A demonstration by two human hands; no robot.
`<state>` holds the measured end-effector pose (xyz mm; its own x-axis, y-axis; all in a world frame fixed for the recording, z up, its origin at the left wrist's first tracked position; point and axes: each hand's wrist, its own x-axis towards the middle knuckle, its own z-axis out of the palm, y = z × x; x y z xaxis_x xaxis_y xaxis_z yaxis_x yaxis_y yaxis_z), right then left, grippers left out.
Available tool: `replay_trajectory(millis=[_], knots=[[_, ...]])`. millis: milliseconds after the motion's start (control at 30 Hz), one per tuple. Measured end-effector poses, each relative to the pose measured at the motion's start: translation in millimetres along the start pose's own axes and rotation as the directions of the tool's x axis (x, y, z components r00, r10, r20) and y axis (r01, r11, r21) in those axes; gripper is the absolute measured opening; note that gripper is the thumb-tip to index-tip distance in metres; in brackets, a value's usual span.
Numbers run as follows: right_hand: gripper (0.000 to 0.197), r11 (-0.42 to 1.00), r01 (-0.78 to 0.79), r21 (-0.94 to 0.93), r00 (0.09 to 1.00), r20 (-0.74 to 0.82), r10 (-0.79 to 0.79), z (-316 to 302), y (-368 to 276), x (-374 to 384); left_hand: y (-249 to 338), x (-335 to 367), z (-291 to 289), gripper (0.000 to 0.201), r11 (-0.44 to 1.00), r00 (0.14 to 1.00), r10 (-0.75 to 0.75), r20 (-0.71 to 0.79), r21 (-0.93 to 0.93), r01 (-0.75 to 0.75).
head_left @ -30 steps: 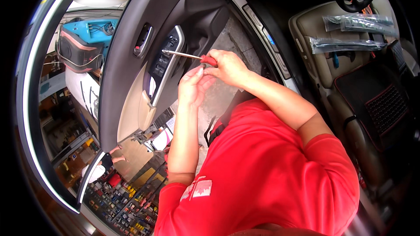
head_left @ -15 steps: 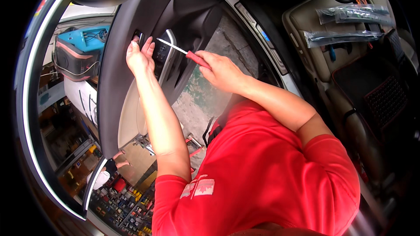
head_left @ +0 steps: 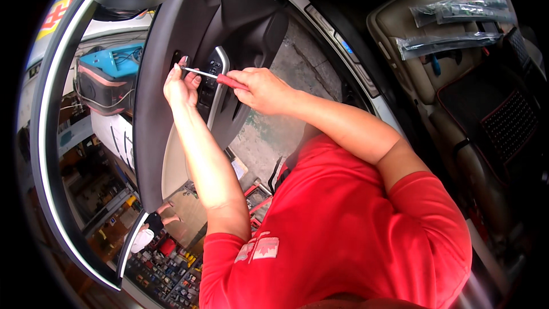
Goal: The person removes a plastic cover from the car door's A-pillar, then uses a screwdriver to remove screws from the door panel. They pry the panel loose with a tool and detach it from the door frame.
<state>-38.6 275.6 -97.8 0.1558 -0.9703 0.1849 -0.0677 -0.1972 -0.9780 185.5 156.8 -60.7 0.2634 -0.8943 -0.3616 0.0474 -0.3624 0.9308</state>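
My right hand grips the red handle of a screwdriver. Its metal shaft points left, and the tip reaches the fingers of my left hand. Those fingers curl, palm up, at the small inside door handle, which they largely cover. Both hands work at the dark door panel of a car. Beside my left hand, a silver-trimmed armrest with a switch panel runs along the door. Exactly where the screwdriver tip sits is hidden by my fingers.
On the right, a beige car seat carries clear plastic-wrapped strips. A dark seat mat lies nearer. Through the window frame show a blue-topped machine and a person farther off. Concrete floor lies under the door.
My right hand has moved left, bringing the screwdriver tip from open air to my left fingers at the door handle. My left hand has shifted slightly down. The door has moved slightly in view.
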Motion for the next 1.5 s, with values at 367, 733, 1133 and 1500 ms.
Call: replay_trajectory(millis=[367, 733, 1133, 1500], knots=[[0.042, 0.971, -0.128, 0.202, 0.991, 0.065, 0.117, 6, 7, 0, 5, -9, 6, 0.030, 0.999, 1.000, -0.021, -0.024, 0.035, 0.022], [0.025, 0.110, -0.534, 0.838, 0.785, 0.443, 0.434, 5, -4, 6, 8, -4, -1, 0.031, 0.998, 0.999, -0.047, 0.022, 0.054, 0.046], [0.035, 0.011, -0.464, 0.886, 0.816, 0.423, 0.393, 32, -7, 5, 8, 1, 5, 0.032, 0.993, 0.997, -0.054, -0.053, 0.101, 0.059], [0.030, 0.509, -0.460, 0.727, 0.854, 0.206, 0.478, 33, -15, 41, -8, 16, 58, 0.019, 0.970, 0.825, 0.236, -0.513, 0.177, -0.167]])
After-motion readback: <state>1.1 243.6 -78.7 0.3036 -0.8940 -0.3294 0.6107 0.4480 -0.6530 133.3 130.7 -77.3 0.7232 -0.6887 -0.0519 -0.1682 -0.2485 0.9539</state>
